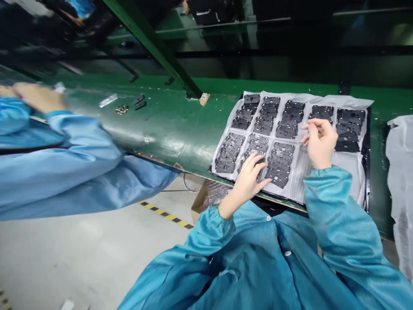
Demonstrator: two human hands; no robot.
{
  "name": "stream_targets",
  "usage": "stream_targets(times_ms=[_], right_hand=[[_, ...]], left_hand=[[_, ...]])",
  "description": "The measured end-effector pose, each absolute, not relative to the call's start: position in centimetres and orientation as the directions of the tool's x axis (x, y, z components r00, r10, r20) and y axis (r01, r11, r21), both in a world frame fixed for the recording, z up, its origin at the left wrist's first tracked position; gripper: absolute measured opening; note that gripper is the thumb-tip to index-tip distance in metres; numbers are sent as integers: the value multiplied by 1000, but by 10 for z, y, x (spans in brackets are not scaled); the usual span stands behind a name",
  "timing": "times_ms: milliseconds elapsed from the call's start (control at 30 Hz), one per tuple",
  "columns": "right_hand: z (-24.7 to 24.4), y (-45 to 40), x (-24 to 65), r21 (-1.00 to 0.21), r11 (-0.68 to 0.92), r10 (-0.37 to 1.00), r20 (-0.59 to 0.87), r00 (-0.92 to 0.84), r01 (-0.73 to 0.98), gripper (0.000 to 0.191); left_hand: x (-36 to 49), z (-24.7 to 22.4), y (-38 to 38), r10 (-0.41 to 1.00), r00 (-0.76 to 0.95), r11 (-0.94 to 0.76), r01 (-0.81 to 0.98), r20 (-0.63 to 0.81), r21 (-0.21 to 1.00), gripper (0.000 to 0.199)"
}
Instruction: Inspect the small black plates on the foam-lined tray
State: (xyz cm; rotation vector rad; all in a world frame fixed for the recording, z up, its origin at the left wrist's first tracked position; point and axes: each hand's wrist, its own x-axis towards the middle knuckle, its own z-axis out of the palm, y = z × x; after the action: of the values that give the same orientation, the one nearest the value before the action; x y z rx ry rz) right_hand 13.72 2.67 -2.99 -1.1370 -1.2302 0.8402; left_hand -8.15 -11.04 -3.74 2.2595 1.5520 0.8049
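A tray (342, 165) lined with white film lies on the green bench before me, split into compartments. Flat black plastic parts (280, 161) with small holes overlap in rows inside most of them. Over the near row hovers my left hand (248, 175), its fingers spread and nothing seen in them; whether it touches the parts below, I cannot tell. My right hand (320, 140) is above the tray's right half, beside a column of black parts (348, 129). Its fingers are bent but apart, and no part shows between them. Bare film shows in the compartments below it.
At the left, a co-worker's blurred hand (41, 98) and blue sleeve reach over the bench (167, 125). Small metal pieces (121, 110) and black parts (140, 102) lie there. A green post (161, 51) rises behind. White film (400, 172) hangs at the far right.
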Motion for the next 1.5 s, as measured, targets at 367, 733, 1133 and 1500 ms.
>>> stream_targets(times_ms=[367,733,1133,1500], right_hand=[[-31,24,128,-961,257,954,268,132,100,10],[-33,22,129,-967,232,962,244,119,101,11],[-46,29,126,-969,229,954,242,176,96,13],[-48,35,128,-903,277,903,362,233,329,13]], left_hand=[[-165,-40,-135,965,226,-264,844,135,466,31],[-175,-5,-118,946,166,-279,853,277,441,36],[-157,60,28,836,223,-481,737,501,475,31],[-6,21,246,755,589,-649,610,288,455,19]])
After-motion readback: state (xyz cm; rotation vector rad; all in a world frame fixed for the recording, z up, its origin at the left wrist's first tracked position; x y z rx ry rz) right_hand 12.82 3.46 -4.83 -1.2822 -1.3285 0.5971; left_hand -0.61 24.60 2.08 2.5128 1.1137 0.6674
